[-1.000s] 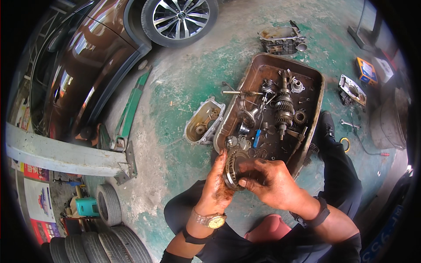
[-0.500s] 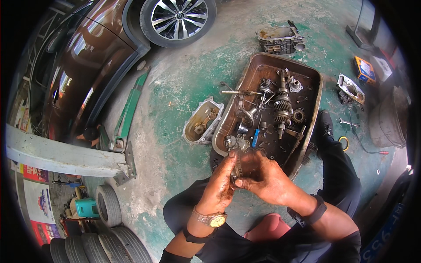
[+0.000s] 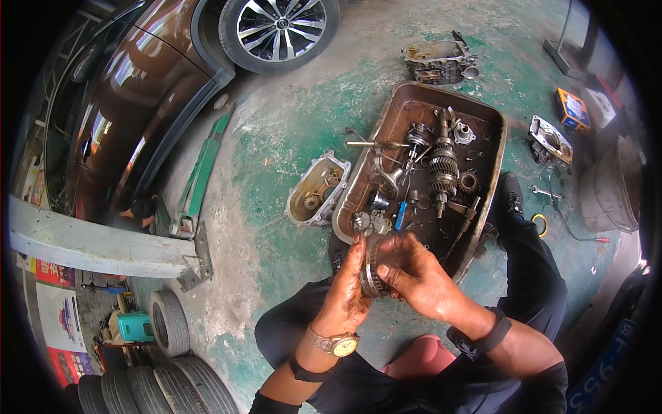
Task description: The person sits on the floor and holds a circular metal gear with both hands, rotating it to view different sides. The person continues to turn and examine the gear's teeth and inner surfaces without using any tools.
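Head view, two bare hands at work before a parts tray: the left hand (image 3: 347,293) supports a toothed metal ring (image 3: 371,265) from the left, its fingers set along the outer side; the right hand (image 3: 424,279) closes upon the same piece from the right, thumb laid over the near side and fingers bent (their tips are partly hidden); both hands are thus narrow about the ring, which is held up between them, just in front of the near end of the brown tray (image 3: 486,165). Within the tray lie a geared shaft (image 3: 445,165), lengthwise; a loose gear (image 3: 469,181), just beside the shaft on its right; and a blue handle (image 3: 401,215), nearer the hands. Left of the tray, an oval metal housing (image 3: 296,209) lies open side up, a small gear (image 3: 312,201) inside it; beyond the far end rests a second casing (image 3: 434,73). To the right, on the green floor (image 3: 276,148), are a flat metal plate (image 3: 543,132), a wrench (image 3: 547,193) and a yellow ring (image 3: 540,224); a brown car (image 3: 172,52) stands at upper left; a watch (image 3: 343,346) encircles the left wrist.
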`<state>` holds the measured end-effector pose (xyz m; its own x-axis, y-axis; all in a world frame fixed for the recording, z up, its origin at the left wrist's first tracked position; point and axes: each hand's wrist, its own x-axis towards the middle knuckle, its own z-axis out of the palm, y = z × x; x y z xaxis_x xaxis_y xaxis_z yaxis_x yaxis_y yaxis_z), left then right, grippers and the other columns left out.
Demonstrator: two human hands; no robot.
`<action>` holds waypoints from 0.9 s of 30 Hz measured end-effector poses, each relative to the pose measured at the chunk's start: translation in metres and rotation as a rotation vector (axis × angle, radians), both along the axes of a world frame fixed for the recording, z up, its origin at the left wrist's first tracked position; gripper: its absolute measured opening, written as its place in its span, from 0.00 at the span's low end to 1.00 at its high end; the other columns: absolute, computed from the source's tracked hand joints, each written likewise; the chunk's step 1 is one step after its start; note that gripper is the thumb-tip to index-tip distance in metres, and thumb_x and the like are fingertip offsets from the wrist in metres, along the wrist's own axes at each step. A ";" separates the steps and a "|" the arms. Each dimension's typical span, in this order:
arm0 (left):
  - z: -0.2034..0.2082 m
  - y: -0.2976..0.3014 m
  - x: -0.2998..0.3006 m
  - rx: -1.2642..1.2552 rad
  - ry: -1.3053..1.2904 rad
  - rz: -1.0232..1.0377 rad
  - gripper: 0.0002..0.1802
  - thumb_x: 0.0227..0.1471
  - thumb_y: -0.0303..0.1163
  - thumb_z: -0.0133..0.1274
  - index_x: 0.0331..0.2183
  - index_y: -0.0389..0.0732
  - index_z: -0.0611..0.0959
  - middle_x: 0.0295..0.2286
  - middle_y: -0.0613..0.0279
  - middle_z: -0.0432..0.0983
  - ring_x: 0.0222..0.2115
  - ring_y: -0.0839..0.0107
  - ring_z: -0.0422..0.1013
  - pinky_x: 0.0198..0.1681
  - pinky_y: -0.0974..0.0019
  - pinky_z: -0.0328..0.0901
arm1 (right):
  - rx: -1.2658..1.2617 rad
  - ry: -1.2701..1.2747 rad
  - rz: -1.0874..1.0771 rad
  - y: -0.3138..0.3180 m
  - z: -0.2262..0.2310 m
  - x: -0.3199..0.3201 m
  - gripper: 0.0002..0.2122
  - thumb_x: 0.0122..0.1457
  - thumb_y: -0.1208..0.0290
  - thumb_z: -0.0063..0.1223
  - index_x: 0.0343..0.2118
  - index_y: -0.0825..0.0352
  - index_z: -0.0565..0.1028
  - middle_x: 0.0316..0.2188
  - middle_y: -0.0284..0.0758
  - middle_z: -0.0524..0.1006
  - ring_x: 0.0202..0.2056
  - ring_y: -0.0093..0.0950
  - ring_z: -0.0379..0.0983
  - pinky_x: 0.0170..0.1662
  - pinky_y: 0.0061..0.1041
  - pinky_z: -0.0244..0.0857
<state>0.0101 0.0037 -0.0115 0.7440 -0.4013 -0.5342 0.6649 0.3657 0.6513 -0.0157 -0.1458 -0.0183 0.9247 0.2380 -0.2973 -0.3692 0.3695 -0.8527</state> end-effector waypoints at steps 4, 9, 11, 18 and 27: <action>0.002 -0.001 -0.001 0.003 -0.045 -0.001 0.27 0.62 0.55 0.39 0.46 0.42 0.76 0.38 0.64 0.76 0.35 0.73 0.72 0.28 0.68 0.66 | 0.084 0.018 -0.010 0.000 0.002 0.001 0.13 0.59 0.81 0.51 0.45 0.71 0.62 0.33 0.36 0.70 0.31 0.21 0.68 0.32 0.21 0.67; 0.001 0.000 0.002 -0.010 -0.007 -0.039 0.28 0.61 0.56 0.39 0.46 0.42 0.76 0.38 0.64 0.76 0.34 0.73 0.73 0.26 0.70 0.66 | 0.108 0.036 -0.013 -0.001 0.002 0.000 0.13 0.59 0.83 0.50 0.45 0.71 0.62 0.33 0.35 0.70 0.28 0.20 0.68 0.30 0.21 0.66; 0.001 -0.001 0.002 0.012 -0.008 -0.030 0.28 0.61 0.56 0.39 0.46 0.42 0.76 0.38 0.64 0.76 0.33 0.73 0.73 0.25 0.71 0.66 | 0.119 0.031 -0.027 0.000 0.002 0.000 0.12 0.59 0.83 0.50 0.44 0.71 0.62 0.33 0.35 0.70 0.27 0.20 0.67 0.30 0.21 0.66; 0.006 -0.009 0.000 0.051 -0.070 -0.050 0.28 0.63 0.54 0.37 0.47 0.39 0.74 0.34 0.62 0.77 0.26 0.74 0.73 0.24 0.71 0.70 | 0.150 0.035 -0.137 0.000 -0.001 -0.001 0.09 0.59 0.83 0.50 0.41 0.70 0.64 0.33 0.34 0.70 0.26 0.19 0.68 0.26 0.19 0.65; 0.006 -0.010 0.001 0.046 -0.156 -0.066 0.28 0.63 0.52 0.38 0.47 0.36 0.74 0.33 0.59 0.76 0.22 0.75 0.72 0.24 0.71 0.69 | 0.181 0.044 -0.174 0.000 -0.001 0.000 0.08 0.59 0.82 0.50 0.38 0.69 0.64 0.28 0.33 0.72 0.20 0.18 0.67 0.21 0.19 0.62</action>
<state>0.0114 -0.0067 -0.0059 0.7923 -0.4300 -0.4328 0.5758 0.2924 0.7635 -0.0156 -0.1459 -0.0191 0.9436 0.1292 -0.3048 -0.3217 0.5756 -0.7518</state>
